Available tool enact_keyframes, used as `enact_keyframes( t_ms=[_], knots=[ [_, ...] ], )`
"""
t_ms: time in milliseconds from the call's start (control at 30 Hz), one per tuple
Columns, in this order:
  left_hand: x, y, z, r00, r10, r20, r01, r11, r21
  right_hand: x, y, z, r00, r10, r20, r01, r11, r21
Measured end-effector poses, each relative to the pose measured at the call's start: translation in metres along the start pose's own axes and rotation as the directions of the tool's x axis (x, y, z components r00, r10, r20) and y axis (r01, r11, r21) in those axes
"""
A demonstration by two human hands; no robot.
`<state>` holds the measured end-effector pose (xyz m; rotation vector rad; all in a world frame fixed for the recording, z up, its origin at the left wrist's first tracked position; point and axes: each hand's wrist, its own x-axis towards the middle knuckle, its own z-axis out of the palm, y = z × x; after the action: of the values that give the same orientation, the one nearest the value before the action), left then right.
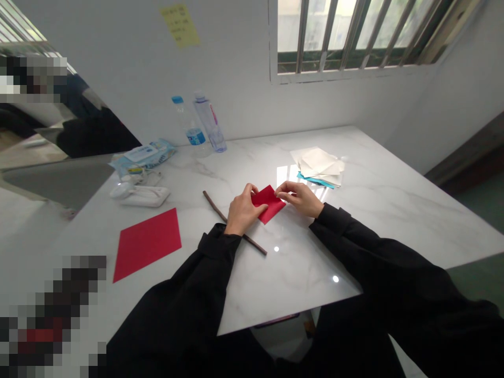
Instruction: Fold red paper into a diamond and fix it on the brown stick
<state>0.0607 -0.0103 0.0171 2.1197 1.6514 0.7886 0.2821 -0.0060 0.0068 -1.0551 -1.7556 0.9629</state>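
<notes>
A small folded piece of red paper (pixel 271 205) lies on the white marble table (pixel 374 210) in the middle. My left hand (pixel 242 212) rests on its left side, fingers curled and pressing the paper down. My right hand (pixel 300 197) pinches the paper's upper right edge with fingers closed. Both arms are in black sleeves. A thin brown stick (pixel 214 207) lies just left of my left hand and runs under my left wrist.
A flat red paper sheet (pixel 147 242) lies at the left. A stack of cream and teal papers (pixel 319 167) sits behind my right hand. Two plastic bottles (pixel 199 126), a wipes pack (pixel 144 156) and a white object (pixel 139 194) stand at the back left.
</notes>
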Motion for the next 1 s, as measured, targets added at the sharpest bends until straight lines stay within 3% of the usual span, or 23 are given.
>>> enact_keyframes(
  t_ms=[200,367,667,833,1000],
  knots=[
    [0.002,0.000,-0.002,0.995,-0.092,0.024,0.095,0.973,-0.210,-0.001,0.000,0.005,0.999,-0.023,0.030,0.023,1.000,-0.003],
    [0.004,-0.003,0.001,0.994,-0.063,0.087,0.094,0.904,-0.417,0.001,0.009,0.005,0.998,0.017,0.064,-0.030,0.978,0.204],
    [0.005,-0.008,0.013,0.970,-0.190,0.151,0.236,0.609,-0.757,0.011,0.031,-0.006,0.975,0.157,-0.156,-0.102,0.944,0.314],
    [0.004,-0.011,0.015,0.964,-0.214,0.156,0.248,0.526,-0.814,0.021,0.041,-0.012,0.917,0.323,-0.234,-0.150,0.822,0.549],
    [0.002,-0.012,0.015,0.963,-0.218,0.156,0.245,0.478,-0.843,0.030,0.044,-0.019,0.893,0.437,-0.110,-0.274,0.720,0.638]
  ],
)
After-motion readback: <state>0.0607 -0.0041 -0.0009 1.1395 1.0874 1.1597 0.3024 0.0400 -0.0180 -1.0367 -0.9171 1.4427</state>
